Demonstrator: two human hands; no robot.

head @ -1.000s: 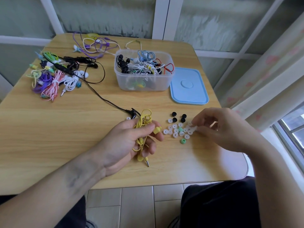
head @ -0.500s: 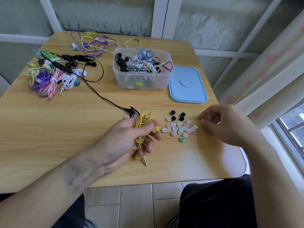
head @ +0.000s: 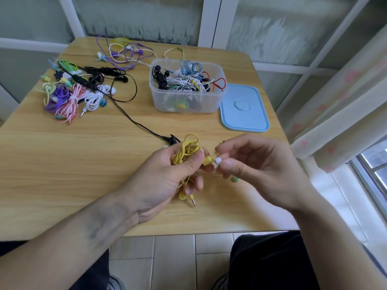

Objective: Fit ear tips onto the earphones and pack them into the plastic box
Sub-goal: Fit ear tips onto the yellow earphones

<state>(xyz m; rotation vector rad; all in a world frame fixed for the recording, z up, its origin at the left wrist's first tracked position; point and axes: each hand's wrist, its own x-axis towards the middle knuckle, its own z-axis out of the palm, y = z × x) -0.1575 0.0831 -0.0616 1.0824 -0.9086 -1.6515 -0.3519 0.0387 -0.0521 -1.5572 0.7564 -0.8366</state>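
Here, one yellow earphone set [head: 186, 152] in left grip [head: 167, 176], one white ear tip [head: 218, 160] pinched in right grip [head: 257, 164].

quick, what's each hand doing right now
Left hand: closed around the bundled yellow earphones.
Right hand: pinching a white ear tip right at the yellow earbud.

Plastic box [head: 186, 88] on table [head: 62, 164], earphones inside. Lid [head: 244, 108] just right of box. Loose earphone pile [head: 71, 91] well left of box. Both hands in front of box.
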